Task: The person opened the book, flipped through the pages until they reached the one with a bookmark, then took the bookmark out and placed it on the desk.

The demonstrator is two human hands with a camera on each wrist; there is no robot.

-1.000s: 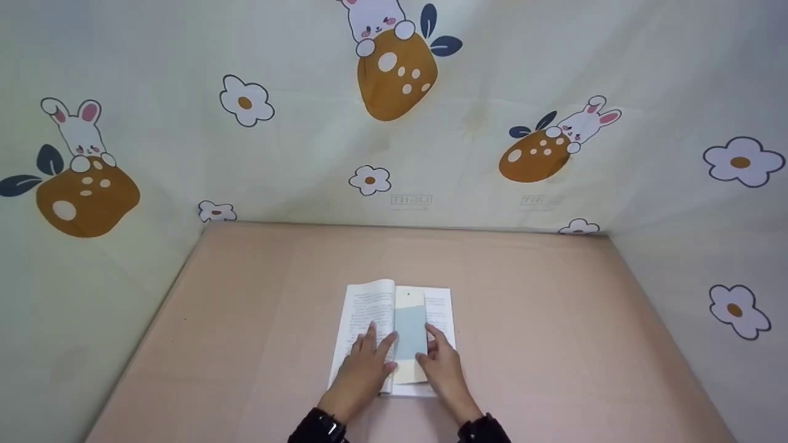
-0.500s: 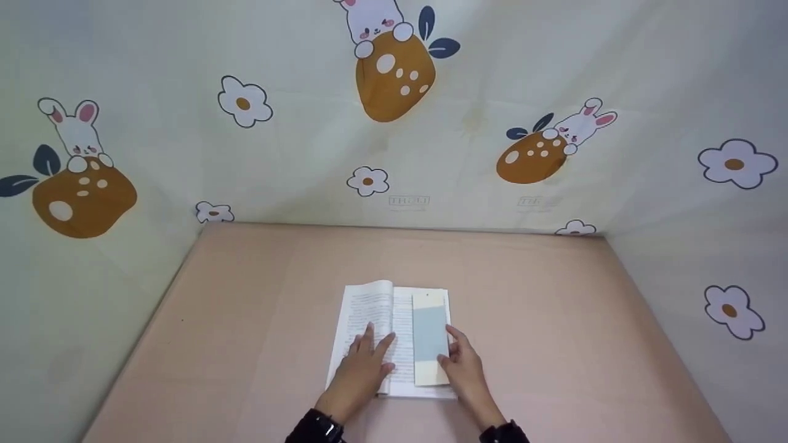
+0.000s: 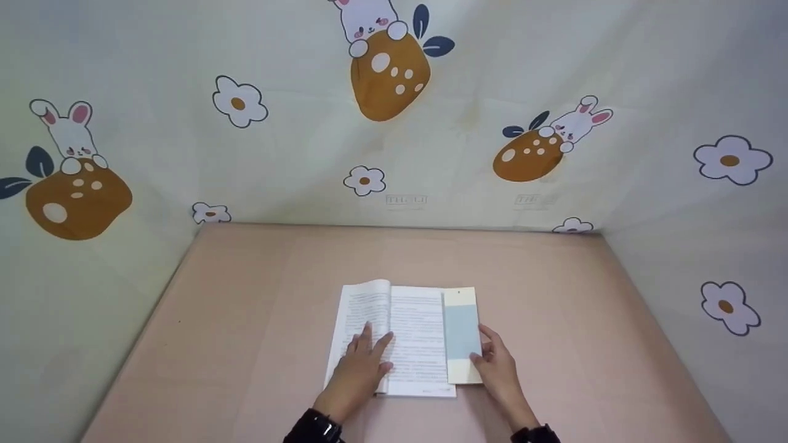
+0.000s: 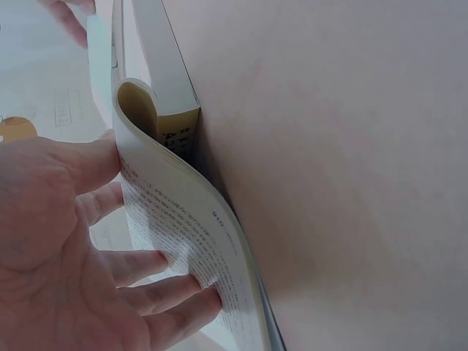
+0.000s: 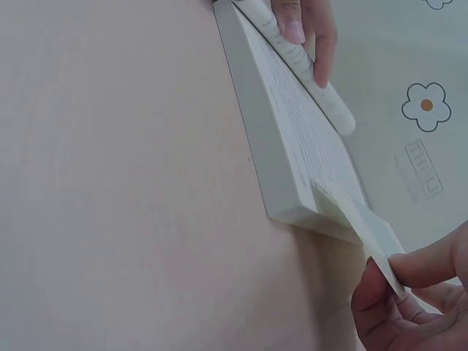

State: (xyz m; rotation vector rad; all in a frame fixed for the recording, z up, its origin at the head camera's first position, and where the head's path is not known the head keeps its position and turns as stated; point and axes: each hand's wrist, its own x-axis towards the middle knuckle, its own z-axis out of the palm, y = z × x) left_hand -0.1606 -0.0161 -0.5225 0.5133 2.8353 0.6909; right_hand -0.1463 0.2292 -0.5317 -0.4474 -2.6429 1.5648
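Note:
An open book (image 3: 418, 344) lies on the table, its left pages curving up at the spine. My left hand (image 3: 359, 364) rests with spread fingers on the left page; in the left wrist view the fingertips press the printed page (image 4: 183, 234). My right hand (image 3: 497, 366) pinches the right edge of a bookmark (image 3: 462, 332), pale blue in the middle and cream at both ends, with a small hole near its top. The bookmark overlaps the book's right edge and extends past it. In the right wrist view, thumb and fingers hold the bookmark (image 5: 376, 238) beside the thick page block (image 5: 270, 161).
The table (image 3: 277, 277) has a plain pinkish-beige cover. Light cloth walls (image 3: 295, 141) printed with rabbits, orange fruit and flowers rise at its back, left and right sides.
My right hand has drawn the bookmark rightward from beside the spine, across the right page and past the book's right edge. My left hand has stayed on the left page.

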